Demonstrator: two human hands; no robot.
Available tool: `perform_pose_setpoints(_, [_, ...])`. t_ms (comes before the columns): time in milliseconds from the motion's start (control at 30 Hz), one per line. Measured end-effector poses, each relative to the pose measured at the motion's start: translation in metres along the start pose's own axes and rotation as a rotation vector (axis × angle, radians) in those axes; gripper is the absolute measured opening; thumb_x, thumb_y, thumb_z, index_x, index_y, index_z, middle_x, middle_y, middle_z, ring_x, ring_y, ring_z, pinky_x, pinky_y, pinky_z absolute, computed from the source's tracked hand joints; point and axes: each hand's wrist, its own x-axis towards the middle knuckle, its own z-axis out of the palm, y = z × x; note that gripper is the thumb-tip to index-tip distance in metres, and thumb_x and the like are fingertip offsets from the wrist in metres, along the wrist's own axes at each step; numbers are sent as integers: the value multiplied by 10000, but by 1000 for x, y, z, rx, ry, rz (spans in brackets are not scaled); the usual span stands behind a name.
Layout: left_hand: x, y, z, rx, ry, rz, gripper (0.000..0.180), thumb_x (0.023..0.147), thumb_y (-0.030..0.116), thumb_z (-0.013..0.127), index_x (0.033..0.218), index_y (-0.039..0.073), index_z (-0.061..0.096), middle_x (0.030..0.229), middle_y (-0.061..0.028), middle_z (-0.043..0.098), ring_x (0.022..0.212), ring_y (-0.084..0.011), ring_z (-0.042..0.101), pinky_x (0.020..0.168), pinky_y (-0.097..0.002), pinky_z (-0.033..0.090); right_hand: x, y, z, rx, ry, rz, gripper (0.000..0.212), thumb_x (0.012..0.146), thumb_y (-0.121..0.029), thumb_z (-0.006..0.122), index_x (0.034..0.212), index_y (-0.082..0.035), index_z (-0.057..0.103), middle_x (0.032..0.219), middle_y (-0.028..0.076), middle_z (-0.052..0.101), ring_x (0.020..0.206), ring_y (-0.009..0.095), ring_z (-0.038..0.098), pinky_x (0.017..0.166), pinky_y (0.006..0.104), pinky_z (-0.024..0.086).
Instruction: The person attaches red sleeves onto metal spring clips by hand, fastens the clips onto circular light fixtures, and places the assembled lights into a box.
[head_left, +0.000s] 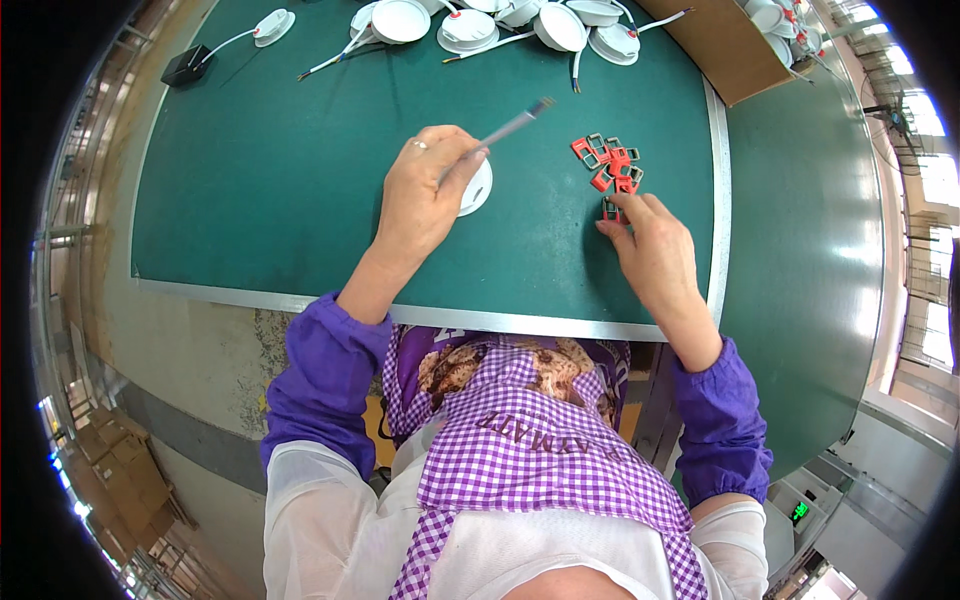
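Observation:
My left hand (424,192) is closed on the white cable (515,124) of a round white lamp (479,188). The cable's blurred free end points up and to the right, and the lamp is partly hidden under the hand. To the right, my right hand (656,246) pinches a small red-and-dark rectangular clip (609,208) between thumb and fingertips, at or just above the table. Just beyond those fingertips lies a loose pile of several similar red clips (618,160), some with metallic-looking frames.
Several round white lamps (560,27) with cables lie along the far side of the green table (300,190). A cardboard box (725,55) with more lamps stands at the far right. At the far left, a black block (186,66) is wired to another lamp (273,27).

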Motion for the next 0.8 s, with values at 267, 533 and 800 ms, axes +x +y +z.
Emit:
perform_pose_setpoints(267, [-30,22,-4,-1201,75,-680,356,937,186,659,1220,-6,563,1040,-74,652,980,-158,626,852,-319,519,-18,1,3,32,-29,-170,136,810,-82,674,935,-34,646,920,97,594,872,293,599,756,403,494])
perform_pose_setpoints(533, [-54,49,0,-1519,-18,-868,412,922,130,660,1273,-28,514,1155,-100,633,1057,-185,620,943,-346,500,-19,-9,11,-72,51,-118,133,765,-106,718,820,-33,622,881,86,581,878,282,560,772,393,459])
perform_pose_setpoints(800, [-60,61,5,-1379,-45,-794,414,902,74,671,1235,-1,436,1132,-119,609,1062,-207,627,914,-376,534,-23,-5,13,-48,25,-80,114,795,-119,686,822,-42,606,824,103,571,787,277,567,709,398,458])
